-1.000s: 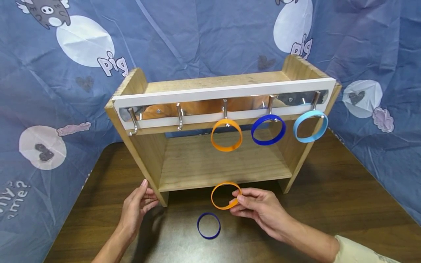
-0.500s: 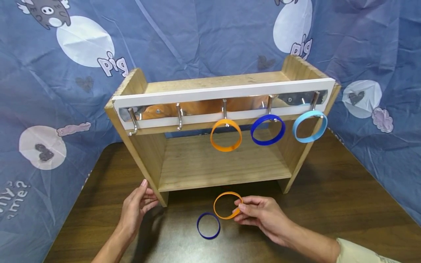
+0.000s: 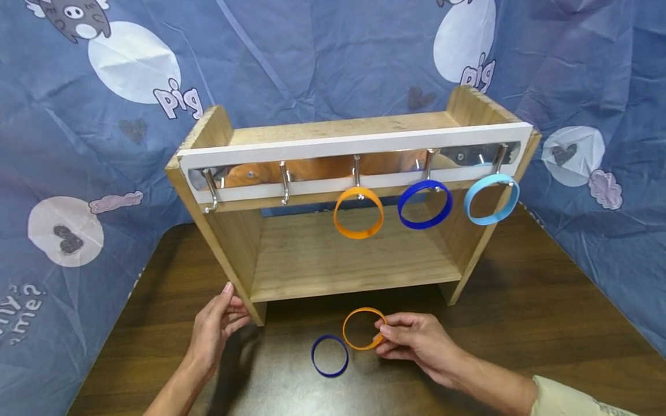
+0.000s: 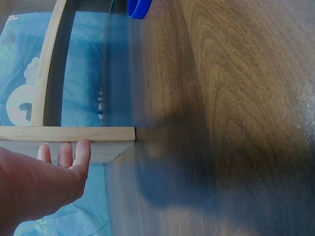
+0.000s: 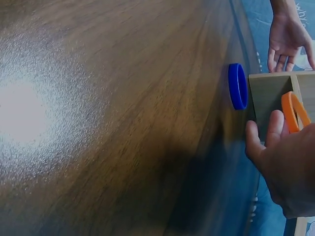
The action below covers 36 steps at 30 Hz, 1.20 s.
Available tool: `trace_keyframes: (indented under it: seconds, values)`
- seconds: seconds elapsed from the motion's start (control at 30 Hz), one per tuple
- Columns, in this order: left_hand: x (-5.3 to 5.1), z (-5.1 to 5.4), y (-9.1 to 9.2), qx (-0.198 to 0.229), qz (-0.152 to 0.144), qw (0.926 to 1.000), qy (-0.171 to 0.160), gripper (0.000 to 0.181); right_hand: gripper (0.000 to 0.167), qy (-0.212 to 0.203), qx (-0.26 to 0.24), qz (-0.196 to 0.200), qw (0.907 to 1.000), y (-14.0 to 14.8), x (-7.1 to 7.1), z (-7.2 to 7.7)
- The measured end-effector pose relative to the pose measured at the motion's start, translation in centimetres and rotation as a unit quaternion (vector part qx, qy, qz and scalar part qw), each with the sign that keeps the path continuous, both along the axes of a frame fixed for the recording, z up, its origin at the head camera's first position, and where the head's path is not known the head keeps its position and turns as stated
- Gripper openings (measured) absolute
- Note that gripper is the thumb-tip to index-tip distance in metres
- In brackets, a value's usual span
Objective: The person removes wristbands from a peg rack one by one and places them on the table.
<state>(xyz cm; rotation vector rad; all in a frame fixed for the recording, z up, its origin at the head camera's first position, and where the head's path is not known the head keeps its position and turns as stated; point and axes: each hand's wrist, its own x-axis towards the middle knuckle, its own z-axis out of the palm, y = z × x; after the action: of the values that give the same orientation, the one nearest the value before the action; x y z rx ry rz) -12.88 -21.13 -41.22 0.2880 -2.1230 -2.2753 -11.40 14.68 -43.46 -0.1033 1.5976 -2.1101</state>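
Note:
My right hand (image 3: 424,344) pinches an orange silicone wristband (image 3: 364,348) by its right edge, between thumb and fingers. Just left of it, a dark blue wristband (image 3: 330,375) lies on the table. My left hand (image 3: 215,320) rests against the lower outside of the wooden rack's left panel (image 3: 224,260); in the left wrist view its extended fingertips (image 4: 82,147) touch the panel's edge. From hooks on the rack hang another orange wristband (image 3: 359,235), a blue wristband (image 3: 424,225) and a light blue wristband (image 3: 489,221).
A white rail (image 3: 312,148) with several metal hooks runs across the rack's front. Both leftmost hooks, including the end hook (image 3: 210,190), bear nothing. The rack stands on a dark wooden table (image 3: 520,323). Behind it hangs a blue printed cloth (image 3: 322,63).
My right hand has lowered the orange wristband toward the table and shifted it slightly right. The left hand has stayed at the rack's left panel; the hanging wristbands have not moved.

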Motion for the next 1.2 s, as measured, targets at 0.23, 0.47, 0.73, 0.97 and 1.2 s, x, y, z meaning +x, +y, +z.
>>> trace_keyframes:
  seconds: [0.23, 0.47, 0.73, 0.97, 1.2]
  values:
    - [0.0, 0.1, 0.1, -0.010, 0.006, 0.9999, -0.007, 0.043, 0.033, -0.009, 0.026, -0.005, 0.9996, 0.6, -0.5, -0.5]
    - [0.0, 0.1, 0.1, -0.009, 0.006, 0.9999, -0.006, 0.043, 0.027, -0.023, 0.063, 0.012, 0.9977, 0.9, -1.0, -0.9]
    - [0.0, 0.2, 0.2, -0.011, 0.006, 0.9999, -0.006, 0.043, 0.037, -0.032, 0.104, 0.018, 0.9939, 1.1, -1.5, -1.3]
    - [0.1, 0.2, 0.1, -0.018, 0.009, 0.9997, -0.011, 0.044, 0.036, -0.033, 0.132, 0.021, 0.9905, 1.1, -1.8, -1.7]
    - [0.1, 0.2, 0.1, -0.018, 0.008, 0.9998, -0.009, 0.045, 0.032, -0.033, 0.159, 0.025, 0.9863, 1.2, -1.9, -2.2]
